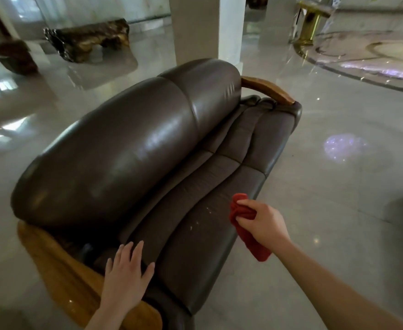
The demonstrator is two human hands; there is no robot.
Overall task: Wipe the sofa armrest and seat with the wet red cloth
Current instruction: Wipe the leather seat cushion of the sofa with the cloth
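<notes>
A brown leather sofa [129, 148] fills the middle of the head view, its seat [195, 225] running from near to far. The near wooden armrest [60, 265] lies at the lower left, the far wooden armrest [267, 88] at the top right. My right hand [263, 222] grips the bunched red cloth [245, 232] over the seat's front edge; part of the cloth hangs below the hand. Small pale specks dot the seat just left of the cloth. My left hand [126, 275] rests flat, fingers spread, on the seat cushion beside the near armrest.
Glossy tiled floor [326, 186] surrounds the sofa. A white pillar [200, 27] stands right behind the backrest. Dark carved wooden benches [88, 39] sit at the far left. A gold pedestal [311, 22] stands at the far right by a patterned floor inlay.
</notes>
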